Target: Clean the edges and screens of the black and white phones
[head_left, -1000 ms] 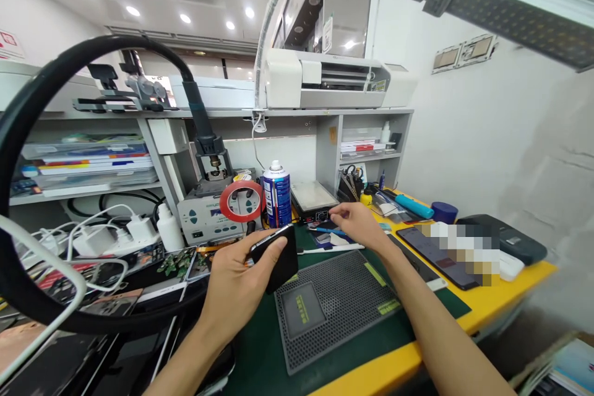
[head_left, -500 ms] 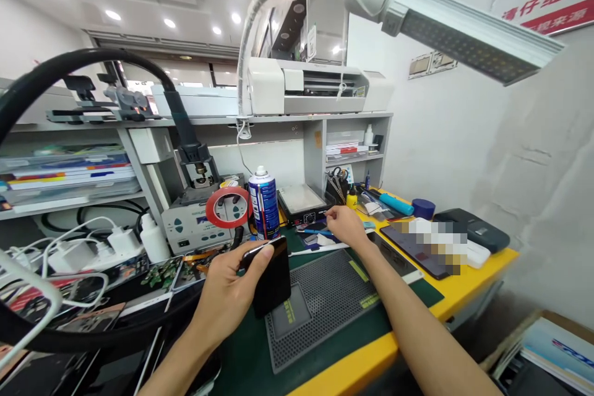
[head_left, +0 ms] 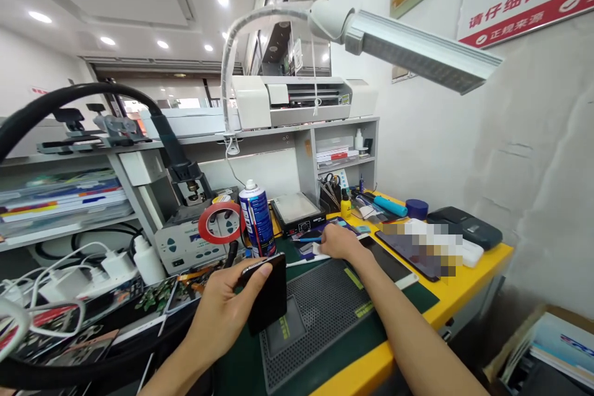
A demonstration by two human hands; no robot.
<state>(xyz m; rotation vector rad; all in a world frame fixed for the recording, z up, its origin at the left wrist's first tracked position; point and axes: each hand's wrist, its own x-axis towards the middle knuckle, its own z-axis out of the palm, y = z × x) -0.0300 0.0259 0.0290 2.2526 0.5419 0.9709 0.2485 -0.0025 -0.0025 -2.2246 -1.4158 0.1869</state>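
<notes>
The left hand [head_left: 227, 303] pinches a black phone [head_left: 269, 297] between thumb and fingers, its long axis steeply upright above the left part of the grey mat [head_left: 325, 294]. Beyond it to the right, a blue tool [head_left: 308, 240] lies roughly crosswise on the table [head_left: 366, 366], nearer the right hand [head_left: 341, 240], whose fingers curl beside it; whether they pinch anything, I cannot tell. At the back, a black holder [head_left: 327, 199] contains scissors [head_left: 330, 182]; lower right, a cardboard box [head_left: 514, 344] holds papers [head_left: 554, 339].
</notes>
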